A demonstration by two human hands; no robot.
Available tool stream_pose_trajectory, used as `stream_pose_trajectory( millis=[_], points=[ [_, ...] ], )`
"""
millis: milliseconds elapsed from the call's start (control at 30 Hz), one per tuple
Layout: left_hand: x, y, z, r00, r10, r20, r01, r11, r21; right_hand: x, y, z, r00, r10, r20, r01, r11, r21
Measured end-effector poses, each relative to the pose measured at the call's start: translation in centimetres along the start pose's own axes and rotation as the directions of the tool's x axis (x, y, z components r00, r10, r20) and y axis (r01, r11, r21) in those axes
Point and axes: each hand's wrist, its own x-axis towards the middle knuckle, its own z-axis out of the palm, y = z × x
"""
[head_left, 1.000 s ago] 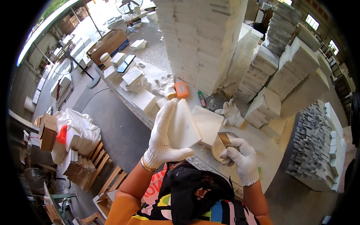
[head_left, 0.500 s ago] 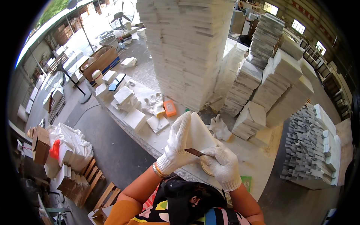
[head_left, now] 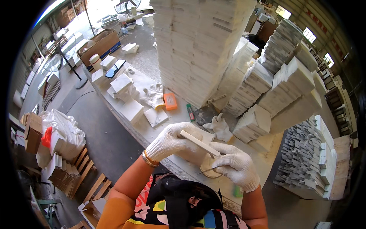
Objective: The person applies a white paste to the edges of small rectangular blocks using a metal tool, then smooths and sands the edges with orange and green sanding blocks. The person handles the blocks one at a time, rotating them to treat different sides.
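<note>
In my gloved left hand (head_left: pixel 173 141) is a white stone tile (head_left: pixel 200 143), its narrow edge turned up toward me. The fingers are closed around its far end. My gloved right hand (head_left: pixel 238 166) grips a thin-bladed scraper or knife (head_left: pixel 207 171), its blade pointing left below the tile. Fingers of that hand also touch the tile's near end. A round tan object (head_left: pixel 209 172), partly hidden, lies on the table beneath the blade. Past my hands are a spare white glove (head_left: pixel 220 129), a small green tube-like item (head_left: pixel 190 112) and an orange box (head_left: pixel 170 101).
A tall stack of white tiles (head_left: pixel 198 49) rises in front, with more stacks (head_left: pixel 282 80) to the right. Left on the table are tile piles (head_left: pixel 131 110), another glove (head_left: pixel 153 96), a phone (head_left: pixel 115 68) and a cardboard box (head_left: pixel 100 46). Grey strips (head_left: pixel 299 160) fill a pallet at right.
The tile has turned from showing its broad face to standing edge-up. My right hand has shifted slightly right, and the blade has moved off the tile's face to below it.
</note>
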Motion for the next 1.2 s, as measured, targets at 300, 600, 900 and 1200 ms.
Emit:
stream_pose_trajectory(
  millis=[300,600,900,1200],
  points=[
    [0.7,1.0,0.1,0.997,-0.07,0.011,0.07,0.998,0.003,3.4,0.5,-4.1,0.983,0.182,-0.027,-0.183,0.982,-0.038],
    [0.6,0.9,0.9,0.972,-0.203,-0.115,0.208,0.978,0.03,8.9,1.8,-2.5,0.949,-0.039,0.313,0.074,0.992,-0.1],
    [0.4,-0.3,0.2,0.997,-0.08,-0.022,0.08,0.996,-0.026,5.9,0.0,-4.6,0.951,0.069,0.302,-0.021,0.987,-0.159],
    [0.8,-0.1,0.4,0.994,-0.098,-0.047,0.097,0.995,-0.02,5.8,0.1,-4.0,0.975,0.024,0.221,0.008,0.99,-0.143]
  ],
)
